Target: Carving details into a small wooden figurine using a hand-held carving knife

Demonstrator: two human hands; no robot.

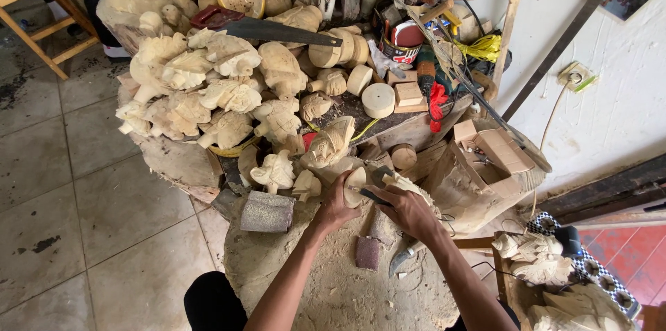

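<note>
Head view: the left hand (334, 207) grips a small pale wooden carving (355, 185) on the sawdust-covered work stump (347, 289), while the right hand (409, 211) is clenched on a dark-handled carving tool (374, 196) set against it — a shaping cut appears to be in hand. The next stroke calls for a firm brace and short, controlled pressure; the tool's tip is hidden between the hands, and the carving's form is hard to make out.

Wood stump (333, 289), sanding block (267, 211), perhaps knife (402, 259)
</note>
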